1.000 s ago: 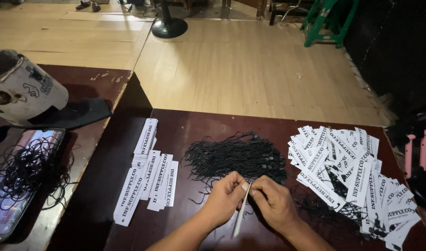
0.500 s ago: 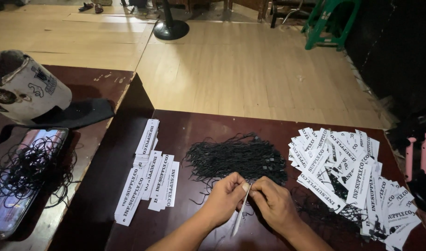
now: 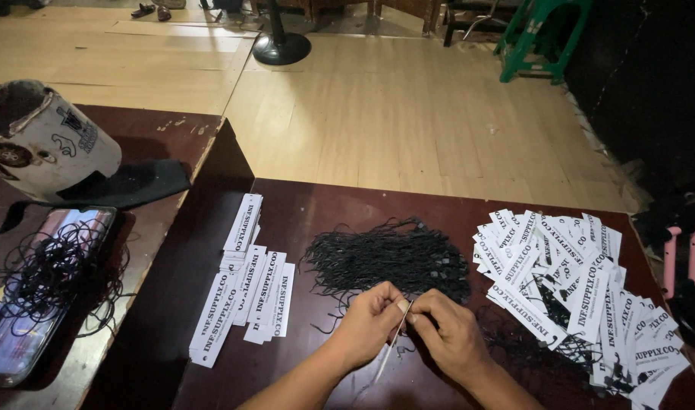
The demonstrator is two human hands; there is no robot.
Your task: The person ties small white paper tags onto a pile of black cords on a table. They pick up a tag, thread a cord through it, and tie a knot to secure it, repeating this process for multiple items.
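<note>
- The paper tag (image 3: 389,351), a narrow white strip seen nearly edge-on, is pinched at its top end between the fingertips of both hands, near the front edge of the dark red-brown worktop (image 3: 317,205), about midway along it.
- The left hand (image 3: 366,325) is curled, thumb and forefinger closed on the upper end of the tag; the other fingers are folded in.
- The right hand (image 3: 454,334) meets it from the other side, fingertips closed at the same spot; whether it also holds a cord cannot be told.
- A heap of black cords (image 3: 389,258) lies just behind the hands, at the middle of the worktop.
- A loose pile of white printed tags (image 3: 583,288) covers the right end of the worktop, with black cords mixed in.
- A row of neatly stacked tags (image 3: 245,285) lies toward the left edge.
- On a second worktop (image 3: 146,129) to the left rest a white cap (image 3: 48,148), a phone (image 3: 36,304) and a tangle of black cord (image 3: 51,273) lying on the phone.
</note>
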